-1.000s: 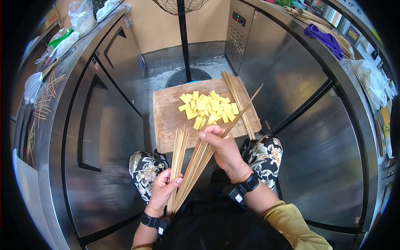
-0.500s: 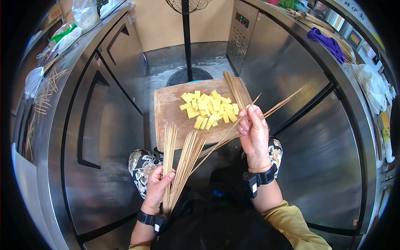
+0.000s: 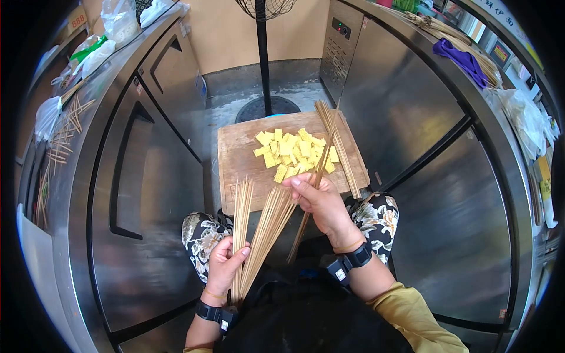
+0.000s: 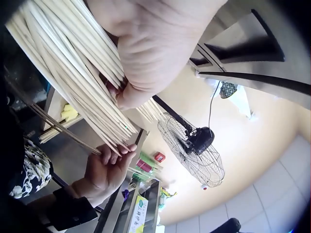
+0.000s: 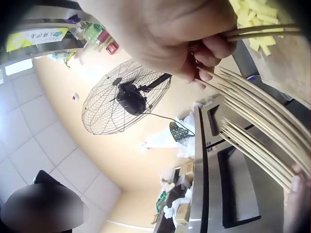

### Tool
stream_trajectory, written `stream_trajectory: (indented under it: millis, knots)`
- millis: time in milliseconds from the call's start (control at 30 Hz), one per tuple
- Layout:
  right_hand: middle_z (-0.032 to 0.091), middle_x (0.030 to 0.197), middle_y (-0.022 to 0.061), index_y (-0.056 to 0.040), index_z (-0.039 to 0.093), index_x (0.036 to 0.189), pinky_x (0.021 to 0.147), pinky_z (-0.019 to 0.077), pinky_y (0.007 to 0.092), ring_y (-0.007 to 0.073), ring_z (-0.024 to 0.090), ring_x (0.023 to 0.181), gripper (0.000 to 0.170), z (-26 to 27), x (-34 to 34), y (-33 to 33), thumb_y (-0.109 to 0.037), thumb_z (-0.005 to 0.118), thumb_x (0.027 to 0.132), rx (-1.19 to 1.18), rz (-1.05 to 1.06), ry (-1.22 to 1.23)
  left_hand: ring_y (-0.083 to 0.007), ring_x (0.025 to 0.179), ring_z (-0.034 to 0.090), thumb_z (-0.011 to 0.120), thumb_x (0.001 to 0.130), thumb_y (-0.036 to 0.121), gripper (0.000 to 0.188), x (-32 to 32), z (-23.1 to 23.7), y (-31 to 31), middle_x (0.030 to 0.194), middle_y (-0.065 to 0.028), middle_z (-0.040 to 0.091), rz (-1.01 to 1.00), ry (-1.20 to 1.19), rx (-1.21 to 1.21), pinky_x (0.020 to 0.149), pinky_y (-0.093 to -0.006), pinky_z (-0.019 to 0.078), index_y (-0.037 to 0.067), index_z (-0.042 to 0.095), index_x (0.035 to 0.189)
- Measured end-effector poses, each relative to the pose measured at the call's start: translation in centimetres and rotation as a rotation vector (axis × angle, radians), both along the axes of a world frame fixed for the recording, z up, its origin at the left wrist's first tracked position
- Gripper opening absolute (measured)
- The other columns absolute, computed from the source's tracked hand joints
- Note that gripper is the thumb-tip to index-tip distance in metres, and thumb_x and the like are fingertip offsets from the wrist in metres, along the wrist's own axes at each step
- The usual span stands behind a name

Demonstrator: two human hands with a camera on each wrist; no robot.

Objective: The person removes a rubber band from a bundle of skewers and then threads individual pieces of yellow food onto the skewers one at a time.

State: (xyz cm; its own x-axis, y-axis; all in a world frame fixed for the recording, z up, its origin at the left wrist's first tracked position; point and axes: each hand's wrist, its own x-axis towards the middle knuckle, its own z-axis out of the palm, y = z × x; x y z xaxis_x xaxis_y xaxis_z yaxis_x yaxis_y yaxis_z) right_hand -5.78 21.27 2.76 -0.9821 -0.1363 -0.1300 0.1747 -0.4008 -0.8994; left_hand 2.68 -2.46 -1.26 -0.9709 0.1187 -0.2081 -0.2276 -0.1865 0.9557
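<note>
The left hand (image 3: 223, 265) grips a large fan of thin wooden skewers (image 3: 268, 229) low down, split into two bunches with the tips up. The right hand (image 3: 323, 209) holds a few darker skewers (image 3: 328, 147) that slant past its palm. Its thumb and fingertips are at the upper tips of the fanned skewers, also seen in the right wrist view, where the right hand (image 5: 180, 34) is beside the tips. Beyond the hands, yellow crinkled pieces (image 3: 286, 154) lie piled on a wooden board (image 3: 235, 147). More skewers (image 3: 344, 153) rest along the board's right side.
Steel cabinets (image 3: 153, 188) stand at left and right (image 3: 406, 88). A fan pole (image 3: 263, 70) rises behind the board. Plastic bags (image 3: 119, 23) and loose sticks (image 3: 62, 138) lie on the left counter, a purple cloth (image 3: 462, 59) on the right one. The person's knees flank the board's near edge.
The right hand first moved right and away from the fan with a few skewers, then came back to the tips of the fanned skewers. The left hand has kept its grip, moving little.
</note>
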Motion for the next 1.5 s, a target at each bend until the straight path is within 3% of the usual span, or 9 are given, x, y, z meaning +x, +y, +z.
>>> stream_trajectory:
  millis: [367,533,733,867,1000,1133,1200,1333,1500]
  knots:
    - [0.053,0.067,0.0008,-0.0103,0.054,0.086,0.043,0.0293,0.0166,0.0038,0.039,0.049,0.021,3.1,-0.6,10.4,-0.025,0.045,0.099,-0.24,-0.676,0.314,-0.005,0.072,0.056,0.061,0.091,0.019,0.02,-0.5,-2.2,-2.8,0.084,0.0,0.063,0.107,0.029,0.077,0.068,-0.0197,0.0458,0.002,0.063,0.102]
    - [0.047,0.069,0.0029,-0.0106,0.047,0.082,0.058,0.0348,0.0251,0.0119,0.042,0.064,0.026,2.6,0.1,12.1,-0.029,0.043,0.1,-0.413,-0.749,0.387,-0.0073,0.079,0.057,0.057,0.093,0.017,0.023,-0.4,-1.4,-2.6,0.091,-0.003,0.063,0.175,0.02,0.083,0.075,-0.0215,0.0462,-0.001,0.064,0.105]
    - [0.041,0.059,-0.0027,-0.0102,0.051,0.085,0.037,0.0229,0.0193,0.0049,0.03,0.042,0.024,2.5,0.0,9.7,-0.029,0.046,0.099,-0.339,-0.577,0.311,-0.006,0.083,0.058,0.06,0.09,0.01,0.02,-0.4,-0.6,-2.2,0.095,-0.003,0.065,0.174,0.09,0.014,0.078,-0.0213,0.0458,-0.001,0.06,0.107]
    - [0.041,0.058,-0.0046,-0.0099,0.053,0.083,0.039,0.0246,0.0183,0.0031,0.032,0.045,0.016,1.5,0.0,5.5,-0.021,0.056,0.094,-0.204,-0.413,0.156,-0.005,0.079,0.059,0.065,0.085,0.004,0.019,-0.5,-0.1,-1.7,0.092,-0.002,0.066,0.175,0.083,0.015,0.075,-0.0197,0.0469,0.001,0.06,0.103]
    - [0.044,0.064,-0.0056,-0.0087,0.056,0.089,0.045,0.0282,0.0188,0.0031,0.035,0.052,0.013,-0.3,0.0,1.9,-0.02,0.061,0.09,-0.008,-0.207,0.135,-0.0042,0.077,0.06,0.067,0.083,0.001,0.016,-0.3,-0.3,-1.7,0.089,-0.0007,0.066,0.157,0.089,0.035,0.072,-0.0187,0.047,0.003,0.059,0.097]
    - [0.058,0.09,0.0001,-0.0032,0.056,0.109,0.075,0.0436,0.0218,0.0064,0.053,0.08,0.033,-0.9,0.9,-2.4,-0.02,0.07,0.084,0.227,-0.02,0.163,-0.003,0.076,0.059,0.068,0.083,0.002,0.014,0.1,-0.2,-1.1,0.086,0.0001,0.065,0.111,0.071,0.034,0.07,-0.0181,0.0465,0.004,0.059,0.093]
    - [0.059,0.1,0.0034,-0.0007,0.052,0.116,0.08,0.0452,0.0237,0.0084,0.056,0.084,0.044,-1.8,1.3,-4.5,-0.022,0.072,0.083,0.144,0.025,0.177,-0.0025,0.075,0.058,0.068,0.083,0.003,0.013,0.3,-0.2,-1.0,0.085,0.0006,0.065,0.055,0.053,0.016,0.069,-0.0181,0.0462,0.004,0.059,0.091]
    - [0.063,0.097,0.0022,-0.0012,0.058,0.112,0.08,0.0479,0.0252,0.0099,0.059,0.086,0.036,-0.2,1.7,-5.3,-0.016,0.072,0.082,-0.151,0.15,0.009,-0.0015,0.071,0.055,0.069,0.084,0.006,0.012,0.5,-0.5,0.0,0.08,0.0024,0.062,-0.036,0.039,0.009,0.066,-0.0176,0.0437,0.005,0.057,0.088]
    - [0.066,0.097,0.0036,-0.0014,0.062,0.109,0.078,0.0495,0.0258,0.0103,0.061,0.086,0.028,-0.9,1.6,-5.2,-0.01,0.07,0.083,-0.183,0.103,-0.066,-0.0036,0.074,0.049,0.065,0.088,0.015,0.015,0.5,-1.2,-0.3,0.085,0.0024,0.056,-0.049,0.111,-0.131,0.067,-0.0178,0.0396,0.0,0.062,0.089]
